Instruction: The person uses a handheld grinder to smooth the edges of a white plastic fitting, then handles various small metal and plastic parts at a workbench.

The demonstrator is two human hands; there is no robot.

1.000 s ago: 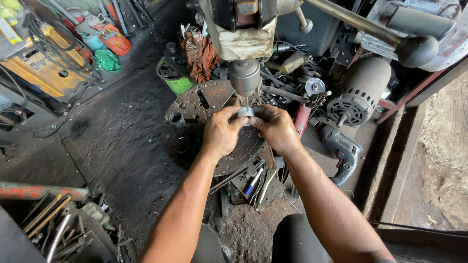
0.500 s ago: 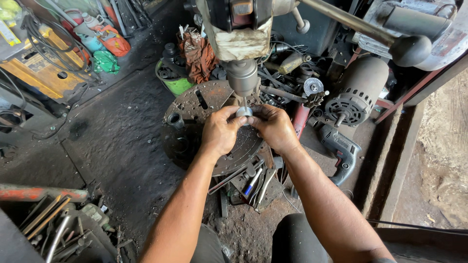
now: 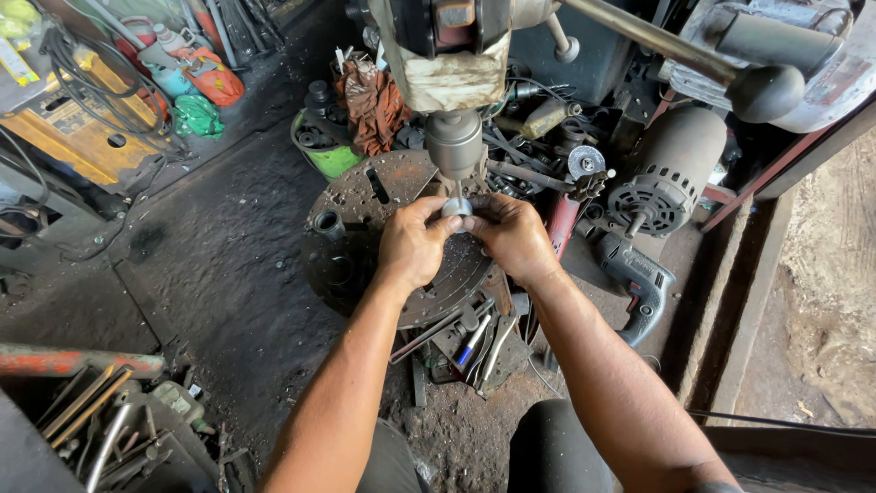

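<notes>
So in the head camera view, everything centers on the drill press chuck [image 3: 454, 144], which hangs straight down over a round, rusty drill table [image 3: 383, 196] with slots in it. Right under the chuck there's a small shiny metal piece [image 3: 456, 207], and both hands are on it. The left hand [image 3: 415, 242] comes in from the lower left of the chuck, fingers curled, thumb and forefinger pinching the left side of the piece. The right hand [image 3: 513, 236] mirrors it from the lower right, fingers bunched and pinching the other side. The two hands nearly touch at the fingertips, right below the chuck.

To the right of the chuck sits a grey electric motor [image 3: 671, 169], and just below that motor a dark power drill [image 3: 639, 278] lies on the floor. Up and right of the chuck, the feed handle with a black knob [image 3: 765, 91] sticks out. Left and behind the chuck is a green bucket [image 3: 330, 155] with a rusty brown rag [image 3: 370, 100] next to it. Loose tools [image 3: 470, 338] lie below the table, nearest the person's knees.
</notes>
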